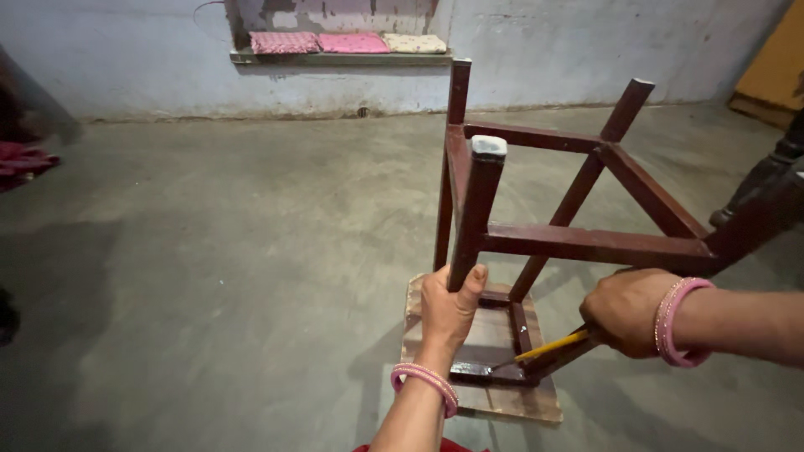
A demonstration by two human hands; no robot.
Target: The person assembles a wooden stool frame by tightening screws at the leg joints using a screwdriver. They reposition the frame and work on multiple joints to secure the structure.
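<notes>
A dark red-brown wooden stool [578, 243] stands upside down on the floor, its legs pointing up, its seat resting on a flat wooden board [511, 400]. My left hand [448, 305] grips the nearest leg low down. My right hand [626, 311] holds a yellow pencil [548, 346] whose tip touches the board at the edge of the stool's seat frame. Both wrists wear pink bangles.
The grey concrete floor [234, 251] stretches to a pale blue wall. A wall niche [343, 57] holds three folded cushions, pink and cream. A dark carved furniture leg [766, 180] stands at the right. Red cloth [25, 159] lies at the far left.
</notes>
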